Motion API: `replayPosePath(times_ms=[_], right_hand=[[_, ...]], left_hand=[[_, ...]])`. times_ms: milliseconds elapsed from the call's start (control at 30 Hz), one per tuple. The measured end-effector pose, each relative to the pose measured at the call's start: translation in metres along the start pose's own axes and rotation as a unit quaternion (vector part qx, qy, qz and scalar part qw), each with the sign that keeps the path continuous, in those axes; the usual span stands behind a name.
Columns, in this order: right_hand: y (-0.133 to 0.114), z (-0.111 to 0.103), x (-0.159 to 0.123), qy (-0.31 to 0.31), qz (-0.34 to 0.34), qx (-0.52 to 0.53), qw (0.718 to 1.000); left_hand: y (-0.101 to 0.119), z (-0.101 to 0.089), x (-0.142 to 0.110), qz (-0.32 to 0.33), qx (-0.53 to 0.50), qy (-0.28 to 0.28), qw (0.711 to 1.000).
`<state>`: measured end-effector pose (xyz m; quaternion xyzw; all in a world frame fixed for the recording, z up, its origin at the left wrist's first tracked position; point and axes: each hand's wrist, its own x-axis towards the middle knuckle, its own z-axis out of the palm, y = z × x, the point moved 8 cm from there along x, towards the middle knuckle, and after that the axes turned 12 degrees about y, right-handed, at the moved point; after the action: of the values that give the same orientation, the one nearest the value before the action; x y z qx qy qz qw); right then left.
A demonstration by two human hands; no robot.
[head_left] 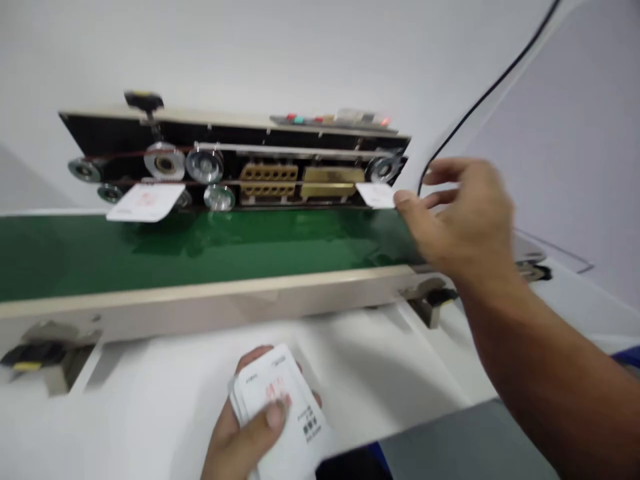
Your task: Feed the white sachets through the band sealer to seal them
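Nearest you, your left hand (240, 443) is closed around a stack of white packets (293, 433), its thumb pressed flat across the top one and fingertips showing past the far edges. That top packet carries red print in the middle and black marks towards one end, too small to read. The stack is held above the near edge of the white bench (165, 390).

Farther in, a black knob with a yellow mark (33, 357) sits on a bracket at the left, and a similar right-hand knob (443, 297) sits on another near your right wrist. Behind them a pale rail (210, 310) runs along the front of the green belt (210, 260).

Your right hand (465, 210) reaches over the belt's right end, fingers curled with a gap between them and the thumb. Your thumb tip is at the outer edge of a single white packet (375, 195) by the machine's right end; you cannot tell from this view whether it is pinched. A second white packet (147, 202), printed in red, sticks out over the belt near the machine's left end.

Beyond, the dark-fronted machine (240, 135) shows metal wheels (205, 165) and two brass-coloured blocks (270, 180), with small coloured controls (320, 120) on top. A black cable (493, 90) slants upward behind your right hand, before the pale wall (240, 53).
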<state>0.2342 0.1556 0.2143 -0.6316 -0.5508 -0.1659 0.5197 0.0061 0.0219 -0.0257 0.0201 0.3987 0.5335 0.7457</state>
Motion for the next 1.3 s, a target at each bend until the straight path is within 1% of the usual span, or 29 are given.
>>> replayPosePath(times_ms=[33, 67, 100, 133, 200, 233, 267, 333, 400, 467, 533, 600, 700, 767, 800, 867, 933, 967, 1033, 1100, 1133, 1233, 1300], right_hand=[[-0.019, -0.008, -0.024, 0.01, -0.077, 0.036, 0.996], [-0.035, -0.013, -0.052, -0.01, -0.135, 0.072, 0.988], [-0.049, -0.015, -0.082, -0.048, -0.185, 0.11, 0.975], [-0.059, -0.012, -0.113, -0.125, -0.213, 0.144, 0.958], [-0.067, -0.001, -0.165, -0.27, -0.188, 0.21, 0.921], [-0.066, 0.005, -0.186, -0.329, -0.15, 0.236, 0.902], [-0.063, 0.012, -0.201, -0.373, -0.104, 0.259, 0.885], [-0.057, 0.024, -0.218, -0.428, -0.023, 0.293, 0.855], [-0.051, 0.032, -0.223, -0.457, 0.034, 0.311, 0.833], [-0.044, 0.037, -0.223, -0.476, 0.075, 0.313, 0.818], [-0.036, 0.04, -0.225, -0.486, 0.116, 0.304, 0.811], [-0.028, 0.04, -0.227, -0.485, 0.14, 0.287, 0.814], [-0.019, 0.037, -0.226, -0.462, 0.121, 0.255, 0.841], [-0.015, 0.035, -0.224, -0.458, 0.111, 0.253, 0.845], [-0.013, 0.033, -0.223, -0.457, 0.119, 0.258, 0.843], [-0.007, 0.031, -0.217, -0.455, 0.154, 0.276, 0.833], [-0.002, 0.027, -0.208, -0.454, 0.18, 0.292, 0.822], [-0.002, 0.026, -0.203, -0.463, 0.174, 0.297, 0.817], [-0.005, 0.023, -0.195, -0.489, 0.132, 0.3, 0.808], [-0.008, 0.022, -0.188, -0.502, 0.081, 0.297, 0.808], [-0.008, 0.021, -0.185, -0.502, 0.066, 0.296, 0.81], [-0.008, 0.022, -0.18, -0.493, 0.065, 0.295, 0.816], [-0.009, 0.025, -0.181, -0.491, 0.098, 0.314, 0.807]], left_hand=[[0.002, -0.001, -0.001, 0.004, -0.009, 0.011, 1.0], [0.003, -0.001, -0.002, 0.01, -0.013, 0.018, 1.0], [0.005, 0.0, -0.003, 0.016, -0.013, 0.02, 1.0], [0.007, 0.001, -0.003, 0.021, -0.011, 0.019, 1.0], [0.01, 0.004, -0.004, 0.026, -0.01, 0.01, 1.0], [0.011, 0.006, -0.005, 0.03, -0.011, 0.003, 1.0], [0.012, 0.007, -0.005, 0.033, -0.009, -0.007, 0.999], [0.013, 0.009, -0.005, 0.041, 0.0, -0.03, 0.999], [0.012, 0.009, -0.004, 0.044, 0.015, -0.046, 0.998], [0.011, 0.008, -0.003, 0.035, 0.025, -0.055, 0.998], [0.009, 0.008, -0.002, 0.027, 0.027, -0.06, 0.997], [0.009, 0.008, -0.002, 0.028, 0.025, -0.06, 0.997], [0.01, 0.009, -0.001, 0.036, 0.024, -0.052, 0.998], [0.012, 0.01, -0.002, 0.042, 0.03, -0.049, 0.997], [0.013, 0.01, -0.002, 0.045, 0.035, -0.047, 0.997], [0.013, 0.01, -0.002, 0.045, 0.045, -0.042, 0.997], [0.011, 0.008, -0.001, 0.031, 0.047, -0.038, 0.998], [0.011, 0.007, -0.001, 0.024, 0.046, -0.037, 0.998], [0.01, 0.006, -0.001, 0.019, 0.047, -0.036, 0.998], [0.009, 0.007, -0.002, 0.022, 0.054, -0.036, 0.998], [0.009, 0.008, -0.002, 0.024, 0.058, -0.037, 0.997], [0.009, 0.01, -0.003, 0.024, 0.054, -0.036, 0.998], [0.009, 0.011, -0.003, 0.029, 0.049, -0.032, 0.998]])
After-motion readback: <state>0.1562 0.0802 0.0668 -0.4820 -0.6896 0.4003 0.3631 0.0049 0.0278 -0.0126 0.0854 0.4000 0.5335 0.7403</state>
